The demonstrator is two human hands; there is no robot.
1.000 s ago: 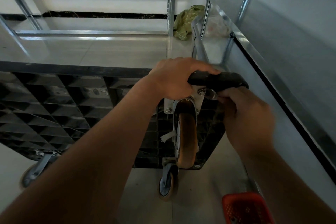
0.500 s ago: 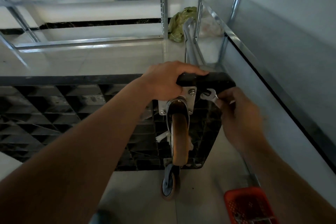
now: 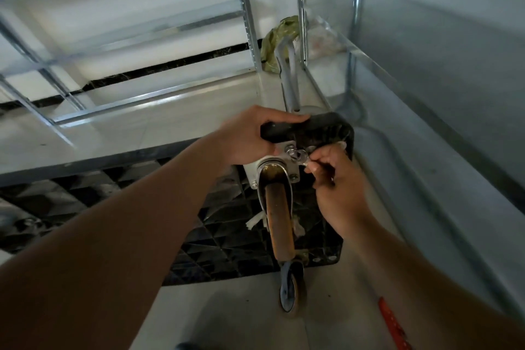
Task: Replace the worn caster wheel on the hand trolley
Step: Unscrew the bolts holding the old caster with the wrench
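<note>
wrench [image 3: 298,157] swung back onto bolt, caster wheel [image 3: 279,224] edge-on.

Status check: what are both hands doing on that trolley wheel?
Left hand grips trolley corner. Right hand holds wrench on caster plate bolt. Nothing blocking.

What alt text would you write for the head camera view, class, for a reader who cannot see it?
A person's right hand holds a small wrench on a bolt of the caster wheel mounting plate, while the left hand grips the upturned black trolley corner. Metal shelving stands behind.
</note>
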